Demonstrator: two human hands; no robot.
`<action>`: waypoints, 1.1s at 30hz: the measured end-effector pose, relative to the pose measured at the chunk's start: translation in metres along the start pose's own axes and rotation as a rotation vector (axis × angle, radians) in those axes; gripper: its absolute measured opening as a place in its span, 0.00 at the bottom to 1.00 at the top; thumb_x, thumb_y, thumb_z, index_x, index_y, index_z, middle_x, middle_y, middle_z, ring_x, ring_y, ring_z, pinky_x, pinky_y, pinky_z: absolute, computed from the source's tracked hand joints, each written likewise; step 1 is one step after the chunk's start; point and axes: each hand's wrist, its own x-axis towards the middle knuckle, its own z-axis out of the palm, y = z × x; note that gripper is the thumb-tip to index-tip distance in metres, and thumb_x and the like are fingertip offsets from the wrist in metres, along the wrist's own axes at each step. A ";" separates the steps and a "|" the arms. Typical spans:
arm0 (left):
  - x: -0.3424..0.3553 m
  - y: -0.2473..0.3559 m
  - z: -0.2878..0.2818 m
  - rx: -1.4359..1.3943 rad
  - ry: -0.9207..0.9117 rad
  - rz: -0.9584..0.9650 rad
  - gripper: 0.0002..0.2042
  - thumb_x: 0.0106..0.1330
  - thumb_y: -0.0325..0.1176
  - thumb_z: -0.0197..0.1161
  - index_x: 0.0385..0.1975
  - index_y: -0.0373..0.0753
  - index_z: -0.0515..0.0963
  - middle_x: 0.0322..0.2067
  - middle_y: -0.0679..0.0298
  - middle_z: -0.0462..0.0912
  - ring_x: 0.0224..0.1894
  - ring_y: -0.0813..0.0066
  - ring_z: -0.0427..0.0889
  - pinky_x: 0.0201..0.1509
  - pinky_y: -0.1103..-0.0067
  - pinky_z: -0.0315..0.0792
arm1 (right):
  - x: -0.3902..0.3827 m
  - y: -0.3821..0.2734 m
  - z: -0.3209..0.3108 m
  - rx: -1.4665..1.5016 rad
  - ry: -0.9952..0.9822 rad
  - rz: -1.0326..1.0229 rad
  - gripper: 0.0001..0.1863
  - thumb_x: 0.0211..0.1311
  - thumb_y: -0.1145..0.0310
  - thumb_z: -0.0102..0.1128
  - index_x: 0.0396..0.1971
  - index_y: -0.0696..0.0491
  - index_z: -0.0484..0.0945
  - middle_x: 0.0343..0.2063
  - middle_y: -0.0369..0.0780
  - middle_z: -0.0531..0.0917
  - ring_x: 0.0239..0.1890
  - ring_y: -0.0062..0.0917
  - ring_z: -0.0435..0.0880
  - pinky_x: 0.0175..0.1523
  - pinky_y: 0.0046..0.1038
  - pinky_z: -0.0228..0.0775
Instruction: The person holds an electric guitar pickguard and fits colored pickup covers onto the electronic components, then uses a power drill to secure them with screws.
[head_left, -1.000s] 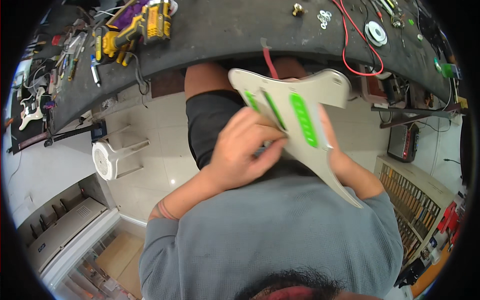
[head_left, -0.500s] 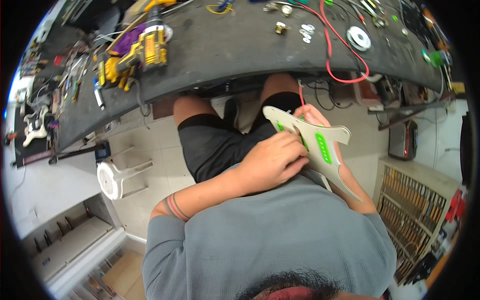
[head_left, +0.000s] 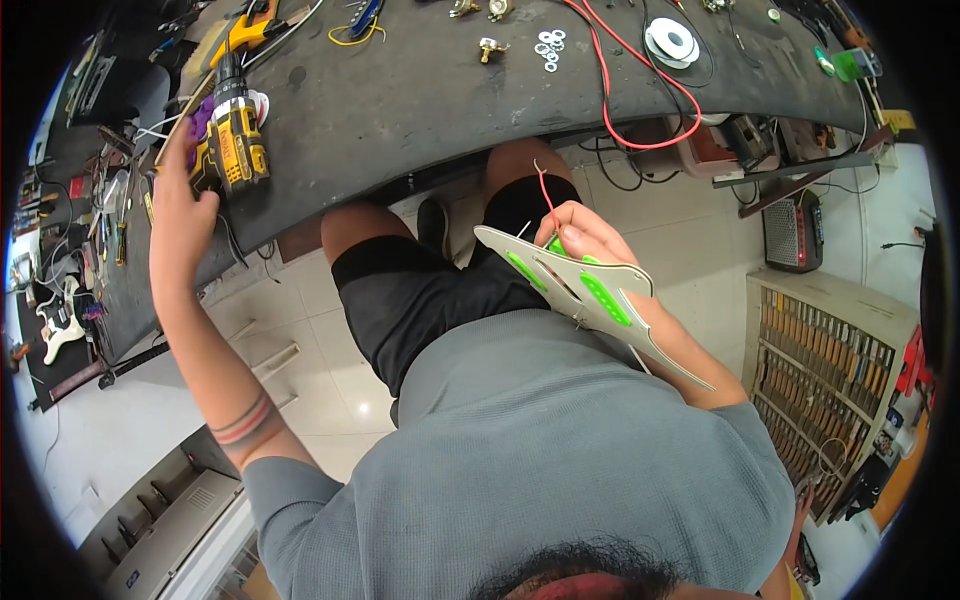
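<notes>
My right hand (head_left: pixel 592 234) grips a white guitar pickguard (head_left: pixel 628 282) above my lap, its fingers closed on the far edge. Bright green pickup covers (head_left: pixel 606 299) sit in the pickguard. A thin red wire (head_left: pixel 547 190) rises from behind it beside my fingertips. At the left of the workbench, my left hand (head_left: pixel 184 222) reaches out with fingers stretched and thumb apart. It is beside a yellow and black cordless drill (head_left: pixel 238 150), close to a purple cloth-like thing (head_left: pixel 200 118). Nothing shows in its grasp, though the fingertips are partly unclear.
The dark workbench (head_left: pixel 380 110) carries a red cable (head_left: pixel 603 75), a white spool (head_left: pixel 672 42), several washers (head_left: pixel 550 48) and a small brass-coloured part (head_left: pixel 491 49). Tools crowd its left end, near a white guitar-shaped piece (head_left: pixel 62 322). A rack (head_left: pixel 822 385) of handled tools stands at right.
My left hand has left the pickguard and swung far left to the bench beside the drill. My right hand still holds the pickguard. The whole view has shifted a little.
</notes>
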 end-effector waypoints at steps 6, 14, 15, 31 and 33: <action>0.025 -0.007 0.024 -0.272 -0.225 -0.178 0.36 0.58 0.16 0.58 0.72 0.42 0.69 0.66 0.51 0.77 0.71 0.54 0.75 0.74 0.70 0.65 | 0.001 0.008 -0.009 0.014 -0.028 -0.072 0.14 0.80 0.58 0.53 0.48 0.54 0.76 0.38 0.33 0.78 0.38 0.13 0.74 0.44 0.19 0.67; -0.014 -0.024 -0.014 -0.616 0.012 -0.076 0.30 0.66 0.29 0.66 0.69 0.32 0.69 0.57 0.57 0.81 0.59 0.70 0.79 0.65 0.75 0.71 | 0.002 0.009 -0.018 0.127 0.023 -0.060 0.15 0.83 0.59 0.46 0.49 0.54 0.76 0.41 0.34 0.79 0.44 0.13 0.76 0.50 0.19 0.67; -0.031 -0.021 -0.034 -0.592 0.004 -0.036 0.28 0.69 0.32 0.66 0.67 0.31 0.70 0.52 0.59 0.83 0.53 0.72 0.81 0.60 0.77 0.74 | 0.005 0.007 -0.020 0.171 0.018 -0.048 0.15 0.84 0.58 0.47 0.50 0.54 0.76 0.42 0.34 0.79 0.45 0.12 0.76 0.51 0.18 0.67; -0.166 0.150 0.014 -1.129 -0.385 0.093 0.40 0.51 0.45 0.85 0.62 0.30 0.78 0.53 0.54 0.86 0.51 0.66 0.89 0.58 0.74 0.79 | 0.007 0.010 -0.023 0.146 0.135 0.013 0.16 0.82 0.54 0.52 0.48 0.51 0.78 0.35 0.32 0.81 0.36 0.12 0.80 0.41 0.19 0.72; -0.168 0.149 0.015 -1.141 -0.387 0.093 0.38 0.51 0.43 0.84 0.62 0.30 0.78 0.55 0.53 0.85 0.52 0.67 0.88 0.58 0.75 0.79 | 0.006 0.012 -0.027 0.161 0.143 -0.008 0.15 0.82 0.54 0.53 0.47 0.51 0.79 0.35 0.31 0.80 0.36 0.12 0.80 0.41 0.18 0.72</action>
